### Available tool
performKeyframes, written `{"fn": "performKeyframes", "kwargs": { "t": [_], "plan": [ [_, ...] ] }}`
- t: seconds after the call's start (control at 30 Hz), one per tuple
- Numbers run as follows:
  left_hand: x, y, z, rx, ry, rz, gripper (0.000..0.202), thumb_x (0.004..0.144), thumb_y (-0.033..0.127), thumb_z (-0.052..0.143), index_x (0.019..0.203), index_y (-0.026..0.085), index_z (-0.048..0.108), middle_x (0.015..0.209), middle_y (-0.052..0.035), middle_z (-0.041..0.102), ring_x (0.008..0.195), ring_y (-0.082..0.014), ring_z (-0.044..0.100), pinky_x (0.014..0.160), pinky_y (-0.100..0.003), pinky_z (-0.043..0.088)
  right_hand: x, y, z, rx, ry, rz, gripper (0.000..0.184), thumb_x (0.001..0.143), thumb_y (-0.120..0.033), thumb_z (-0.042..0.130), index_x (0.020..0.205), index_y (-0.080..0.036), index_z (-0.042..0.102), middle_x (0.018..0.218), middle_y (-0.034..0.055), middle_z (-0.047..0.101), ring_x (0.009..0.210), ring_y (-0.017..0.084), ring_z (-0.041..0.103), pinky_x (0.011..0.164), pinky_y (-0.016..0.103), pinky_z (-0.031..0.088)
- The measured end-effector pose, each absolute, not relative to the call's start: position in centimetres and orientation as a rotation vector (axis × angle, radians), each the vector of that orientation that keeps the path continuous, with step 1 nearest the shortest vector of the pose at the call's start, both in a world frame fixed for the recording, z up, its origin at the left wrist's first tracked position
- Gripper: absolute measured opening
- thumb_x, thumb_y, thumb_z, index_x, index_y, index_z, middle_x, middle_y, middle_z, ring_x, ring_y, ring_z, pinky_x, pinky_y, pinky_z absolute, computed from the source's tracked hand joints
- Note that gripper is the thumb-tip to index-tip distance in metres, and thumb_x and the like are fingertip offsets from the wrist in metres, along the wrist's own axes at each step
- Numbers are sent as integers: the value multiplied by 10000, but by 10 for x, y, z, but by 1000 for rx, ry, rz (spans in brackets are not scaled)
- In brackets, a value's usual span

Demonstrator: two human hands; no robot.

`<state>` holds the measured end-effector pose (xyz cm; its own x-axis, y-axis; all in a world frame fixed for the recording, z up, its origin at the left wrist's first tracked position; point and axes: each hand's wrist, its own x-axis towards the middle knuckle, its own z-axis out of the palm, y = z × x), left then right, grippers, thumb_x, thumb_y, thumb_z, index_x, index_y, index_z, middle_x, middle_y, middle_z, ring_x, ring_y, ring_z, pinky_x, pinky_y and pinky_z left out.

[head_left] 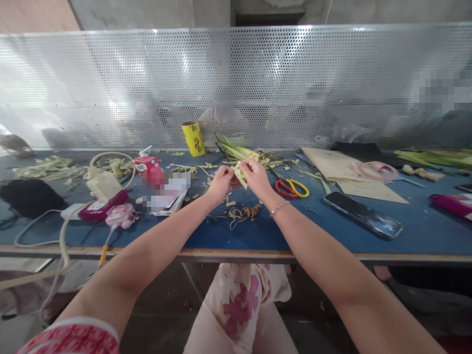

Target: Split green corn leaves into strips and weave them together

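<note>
Both my hands meet above the middle of the blue table (332,236). My left hand (220,183) and my right hand (255,178) pinch the same pale green leaf strip (240,175), fingers closed round it, the strip folded between them. A bundle of green leaves (236,151) lies just behind my hands. A knot of brown fibre (243,213) lies on the table below my wrists. Red and yellow scissors (291,188) rest just right of my right hand.
A yellow can (193,138), a red carton (148,168), a pink device (120,215) with cables and a black pouch (31,197) lie at left. A phone (363,214), cardboard sheets (346,172) and a pink ring (374,170) lie at right. Perforated metal screen (236,83) behind.
</note>
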<state>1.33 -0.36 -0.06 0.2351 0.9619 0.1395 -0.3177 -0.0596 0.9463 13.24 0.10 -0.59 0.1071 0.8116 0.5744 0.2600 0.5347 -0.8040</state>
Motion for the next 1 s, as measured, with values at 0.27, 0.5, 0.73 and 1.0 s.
{"fn": "performKeyframes", "kwargs": {
  "t": [0.27, 0.5, 0.73, 1.0],
  "plan": [
    [14, -12, -2, 1284, 982, 1467, 174, 853, 252, 519, 803, 232, 354, 553, 87, 414, 435, -64, 424, 518, -210, 383, 113, -15, -6, -957, -1523, 317, 202, 855, -378, 460, 735, -225, 514, 652, -6, 508, 650, 150, 470, 653, 283, 348],
    [11, -14, -1, 1354, 920, 1580, 152, 847, 261, 547, 844, 245, 396, 500, 83, 384, 447, -81, 417, 516, -233, 318, 105, -21, -4, -947, -1482, 327, 193, 864, -364, 450, 745, -223, 506, 656, -6, 506, 630, 140, 454, 630, 284, 352],
    [9, -13, 2, 1630, 1090, 1565, 139, 860, 192, 493, 814, 227, 367, 439, 102, 345, 364, -65, 327, 457, -234, 225, 114, -12, -2, -928, -1400, 471, 247, 824, -412, 531, 706, -198, 563, 518, -45, 416, 508, 102, 400, 520, 255, 323],
    [9, -9, -2, 1824, 995, 1521, 115, 870, 193, 461, 829, 228, 359, 456, 98, 324, 390, -68, 308, 459, -227, 218, 121, -4, -2, -891, -1241, 660, 296, 750, -479, 607, 685, -190, 598, 479, -58, 420, 394, 75, 376, 428, 246, 309]
  ]
}}
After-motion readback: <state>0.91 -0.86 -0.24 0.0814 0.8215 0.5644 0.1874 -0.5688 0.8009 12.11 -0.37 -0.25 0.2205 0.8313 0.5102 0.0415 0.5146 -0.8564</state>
